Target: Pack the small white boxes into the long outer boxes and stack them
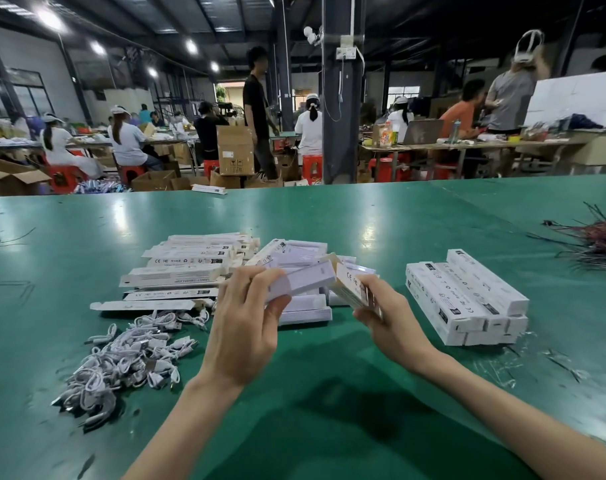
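Observation:
My left hand [247, 320] grips a small white box [305, 278] above the green table [329, 427]. The box's far end points into the open mouth of a long outer box [352, 285], which my right hand [381, 313] holds by its printed side. Under both hands lies a heap of more small white boxes [305, 311]. To the left sits a pile of flat, unfilled outer boxes [187, 268]. On the right stands a neat stack of packed long boxes [468, 299].
A tangle of white cables [121, 362] lies at the near left. Dark purple twist ties [596, 237] are heaped at the right edge, and clear plastic scraps [509, 362] lie near the stack. Other workers, tables and cartons fill the hall beyond the table's far edge.

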`<state>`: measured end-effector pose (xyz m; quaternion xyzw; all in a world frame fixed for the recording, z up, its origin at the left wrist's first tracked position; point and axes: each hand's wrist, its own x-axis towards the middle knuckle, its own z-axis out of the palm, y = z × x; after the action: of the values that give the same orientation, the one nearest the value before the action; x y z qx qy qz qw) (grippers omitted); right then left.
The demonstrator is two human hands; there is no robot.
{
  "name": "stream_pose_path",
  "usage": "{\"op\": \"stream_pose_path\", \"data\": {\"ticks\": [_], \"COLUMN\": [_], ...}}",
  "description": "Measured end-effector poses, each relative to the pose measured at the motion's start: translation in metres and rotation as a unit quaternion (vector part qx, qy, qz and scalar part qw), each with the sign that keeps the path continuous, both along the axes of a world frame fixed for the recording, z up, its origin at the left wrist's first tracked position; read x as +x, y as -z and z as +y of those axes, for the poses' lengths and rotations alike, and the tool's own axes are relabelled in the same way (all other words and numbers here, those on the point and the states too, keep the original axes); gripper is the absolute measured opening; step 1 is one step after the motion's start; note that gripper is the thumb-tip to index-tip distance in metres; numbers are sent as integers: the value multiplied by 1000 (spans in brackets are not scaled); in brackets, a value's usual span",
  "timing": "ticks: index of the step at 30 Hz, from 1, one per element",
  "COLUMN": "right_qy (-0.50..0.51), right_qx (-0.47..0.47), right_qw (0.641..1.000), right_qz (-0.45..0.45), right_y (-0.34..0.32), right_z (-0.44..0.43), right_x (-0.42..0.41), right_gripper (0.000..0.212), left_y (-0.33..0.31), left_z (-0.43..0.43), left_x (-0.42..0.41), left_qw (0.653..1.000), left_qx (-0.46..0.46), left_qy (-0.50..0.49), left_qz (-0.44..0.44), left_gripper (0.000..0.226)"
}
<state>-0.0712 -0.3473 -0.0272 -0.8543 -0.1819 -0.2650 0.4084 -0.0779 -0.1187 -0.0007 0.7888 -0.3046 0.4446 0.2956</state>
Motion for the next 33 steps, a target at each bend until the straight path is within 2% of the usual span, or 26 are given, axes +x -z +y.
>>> {"op": "stream_pose_path", "data": {"ticks": [7,11,15,20,24,27,30,33], "right_qy": [6,38,49,49,16,-20,-51,-70], "right_qx": [-3,-23,-49,-65,-102,-82,-24,-8], "right_qw": [1000,999,998,997,994,995,993,991], "right_qz": [-5,4,2,13,24,57,100,111], "right_y": [-1,-2,0,0,2,4,1,-2], "right_z": [-2,-1,1,0,2,5,7,9], "right_x": [-1,-2,-2,-2,-4,-5,-7,-10], "right_gripper": [44,52,55,55,57,58,53,51], "left_y": [1,-1,-1,-1,4,10,11,11], "left_z": [5,6,4,0,-2,-12,-17,-17], "left_x": [4,6,6,2,1,-2,-3,-2], "left_qw": [999,998,998,991,981,951,942,970], "left_qx": [-17,31,56,-10,-25,-130,-199,-137], "left_qy": [-28,-48,-15,91,120,181,188,151], "left_qz": [4,-31,-27,100,148,214,193,134], "left_gripper": [25,26,30,40,45,47,34,24]}}
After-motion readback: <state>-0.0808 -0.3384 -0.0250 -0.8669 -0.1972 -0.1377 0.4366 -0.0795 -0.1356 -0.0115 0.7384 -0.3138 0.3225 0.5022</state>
